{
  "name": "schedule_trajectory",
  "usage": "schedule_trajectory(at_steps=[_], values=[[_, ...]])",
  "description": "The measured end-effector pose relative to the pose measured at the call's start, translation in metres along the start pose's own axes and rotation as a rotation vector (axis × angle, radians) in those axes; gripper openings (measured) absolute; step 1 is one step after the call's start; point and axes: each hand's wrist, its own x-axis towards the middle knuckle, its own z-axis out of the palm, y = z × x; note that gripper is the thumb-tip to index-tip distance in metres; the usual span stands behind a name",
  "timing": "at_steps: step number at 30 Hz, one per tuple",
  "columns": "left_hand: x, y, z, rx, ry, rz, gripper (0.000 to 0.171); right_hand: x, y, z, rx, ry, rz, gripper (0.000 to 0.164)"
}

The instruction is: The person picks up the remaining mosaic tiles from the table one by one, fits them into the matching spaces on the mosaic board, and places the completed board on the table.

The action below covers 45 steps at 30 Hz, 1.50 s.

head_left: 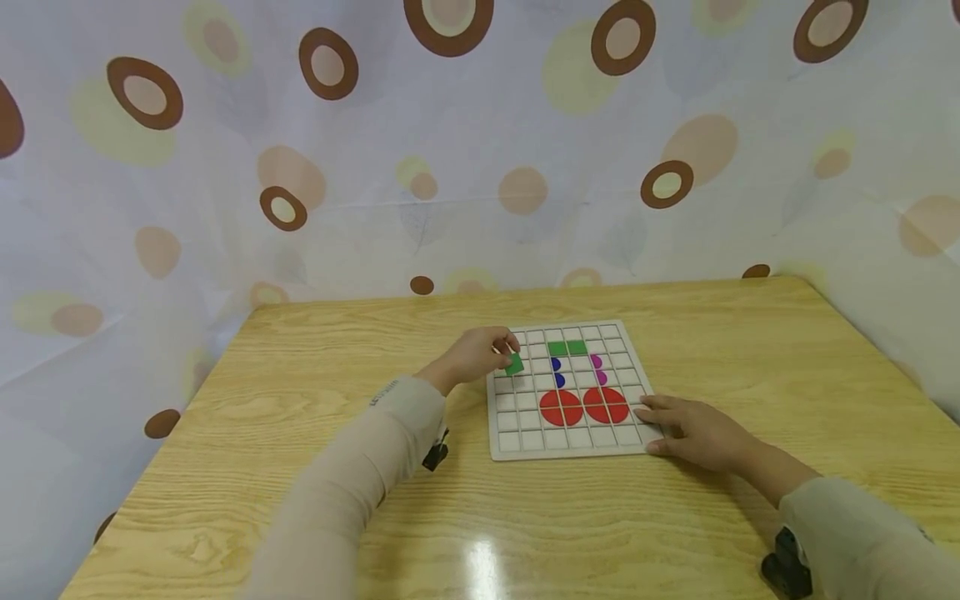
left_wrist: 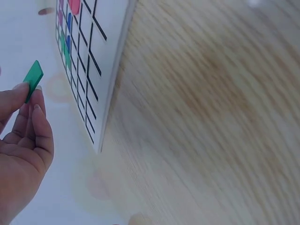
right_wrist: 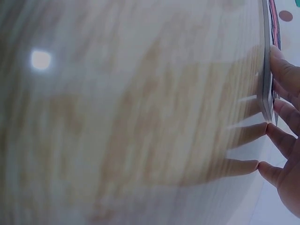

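Between thumb and fingers my left hand (head_left: pixel 474 357) pinches a small flat green square tile (head_left: pixel 514 365), held over the upper left of a white grid board (head_left: pixel 517 456). In the left wrist view the tile (left_wrist: pixel 33 77) is tilted and raised above the board's surface. My right hand (head_left: pixel 697 433) rests at the board's lower right edge, with thumb and fingers spread loosely against it. On the board lie green tiles (head_left: pixel 566 348) side by side, blue half-round pieces (head_left: pixel 556 364), purple half-round pieces (head_left: pixel 597 362) and two red circles (head_left: pixel 561 408) crossed by grid lines.
The board lies on a wood-grain table (head_left: pixel 420 533). A white cloth (head_left: pixel 465 117) with brown, peach and yellow-green round shapes hangs behind the table and along its sides. Small black devices (head_left: pixel 436 451) are worn at both wrists.
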Motion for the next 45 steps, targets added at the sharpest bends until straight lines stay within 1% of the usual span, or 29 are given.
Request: schedule_trajectory(at_steps=[5,13,18,22,27,32,36,41,45], values=[[0.009,0.007,0.005,0.013,-0.011,0.006,0.014,0.001,0.000,0.002,0.013,-0.018,0.009,0.059],[0.026,0.014,0.009,-0.017,-0.022,0.018,0.014,0.000,0.002,0.001,0.021,-0.014,0.012,0.060],[0.037,0.015,0.013,0.011,-0.028,0.051,0.018,-0.001,0.002,0.000,0.021,0.010,-0.025,0.060],[0.045,0.020,0.015,0.019,-0.027,0.047,0.018,-0.001,0.002,0.001,0.013,0.023,-0.044,0.060],[0.054,0.028,0.019,0.023,-0.025,0.053,0.020,-0.001,0.001,0.001,0.011,0.022,-0.026,0.058],[0.065,0.034,0.029,0.019,-0.029,0.070,0.019,-0.001,0.002,0.002,0.011,0.018,-0.006,0.058],[0.074,0.037,0.036,0.039,-0.023,0.067,0.019,-0.001,0.002,0.002,0.005,0.008,-0.002,0.060],[0.081,0.043,0.043,0.075,0.012,0.050,0.022,-0.001,0.002,0.002,0.012,0.006,0.001,0.058],[0.085,0.048,0.048,0.117,0.024,0.069,0.025,-0.001,0.002,0.002,0.015,0.008,-0.013,0.058]])
